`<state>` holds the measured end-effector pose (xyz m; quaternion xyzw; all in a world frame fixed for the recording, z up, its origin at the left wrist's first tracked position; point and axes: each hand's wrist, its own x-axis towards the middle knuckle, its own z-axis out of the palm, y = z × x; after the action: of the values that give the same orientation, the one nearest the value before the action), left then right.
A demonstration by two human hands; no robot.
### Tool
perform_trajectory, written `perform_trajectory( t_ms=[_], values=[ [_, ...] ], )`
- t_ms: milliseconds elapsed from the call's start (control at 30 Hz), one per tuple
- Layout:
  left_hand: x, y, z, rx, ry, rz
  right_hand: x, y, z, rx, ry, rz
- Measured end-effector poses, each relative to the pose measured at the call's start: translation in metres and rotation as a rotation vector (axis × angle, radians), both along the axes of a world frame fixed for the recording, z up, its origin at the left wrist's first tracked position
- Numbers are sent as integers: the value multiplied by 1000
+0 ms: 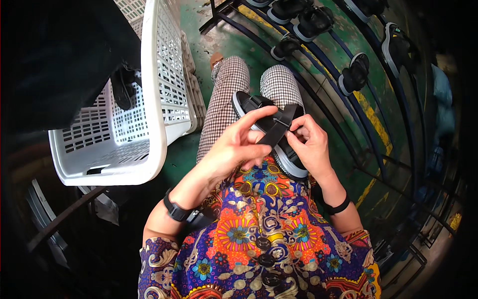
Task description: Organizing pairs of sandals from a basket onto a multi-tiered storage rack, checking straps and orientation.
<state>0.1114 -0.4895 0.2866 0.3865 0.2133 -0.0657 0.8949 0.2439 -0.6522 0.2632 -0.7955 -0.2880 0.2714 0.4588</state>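
Note:
A black sandal (289,160) with a grey sole lies across my lap, slanting from upper left to lower right. One black strap (275,134) stands up loose from it, crossing between my two hands. My left hand (238,139) grips this strap from the left, its index finger along the upper part and its thumb at the lower end. On the other side, my right hand (312,144) pinches the strap's edge between thumb and forefinger. The fingers cover part of the sandal's middle.
To the left stands a white plastic basket (157,99) with a black sandal (122,87) showing inside. Dark metal rack rails (328,79) run along the right, carrying several black sandals (354,74). The green floor (199,20) has yellow lines.

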Motion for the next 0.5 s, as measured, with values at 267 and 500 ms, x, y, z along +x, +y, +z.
perform_trajectory(
  t_ms=[267,500],
  values=[
    [-5,34,18,232,-216,184,-16,-2,0,89,-13,103],
    [60,24,-28,498,-82,162,-27,0,4,101,-203,250]
  ],
)
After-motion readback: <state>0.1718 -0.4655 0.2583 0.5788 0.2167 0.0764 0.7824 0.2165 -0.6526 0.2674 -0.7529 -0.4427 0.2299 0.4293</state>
